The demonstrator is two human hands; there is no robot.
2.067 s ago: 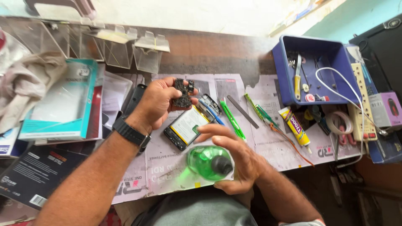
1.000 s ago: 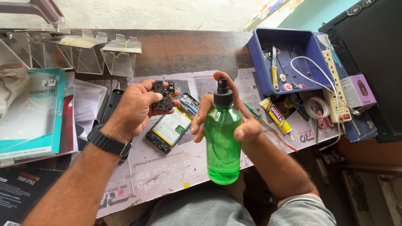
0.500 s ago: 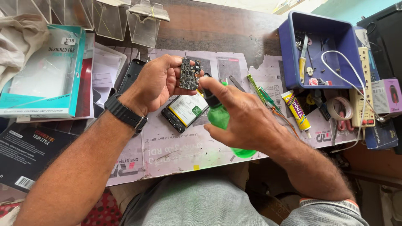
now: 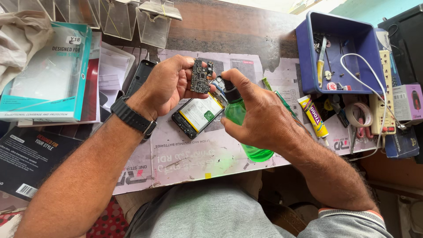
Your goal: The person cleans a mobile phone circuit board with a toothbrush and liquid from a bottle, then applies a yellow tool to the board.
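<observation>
Left hand (image 4: pixel 169 86) pinches a small dark circuit board (image 4: pixel 201 76) upright between thumb and fingertips, black watch (image 4: pixel 132 117) on the wrist. Right hand (image 4: pixel 260 117) is wrapped around a green spray bottle (image 4: pixel 240 115), index finger over its black nozzle (image 4: pixel 231 92), nozzle just beside the board and aimed at it. Vs 0.5 s ago: same grip on both, board and bottle slightly higher in view, nozzle a bit closer to the board; 1 s ago the bottle stood upright and apart from the board, now it's tipped toward it. Under the hands: opened phone (image 4: pixel 199 115) with battery exposed, lying on a printed paper mat (image 4: pixel 185 158) over a wooden bench (image 4: pixel 229 26). Second dark phone shell (image 4: pixel 140 76) left of the hand. Right side: glue tube (image 4: pixel 313 115), blue plastic tray (image 4: pixel 304 48) with small tools and a white cable (image 4: pixel 365 72), tape roll (image 4: pixel 359 113), power strip (image 4: pixel 382 94). Left side: teal-edged case packaging (image 4: pixel 46 72), cloth (image 4: pixel 20 39), black box (image 4: pixel 28 161). Clear plastic display stands (image 4: pixel 152 22) along the back edge. Teal wall (image 4: pixel 374 9) top right.
</observation>
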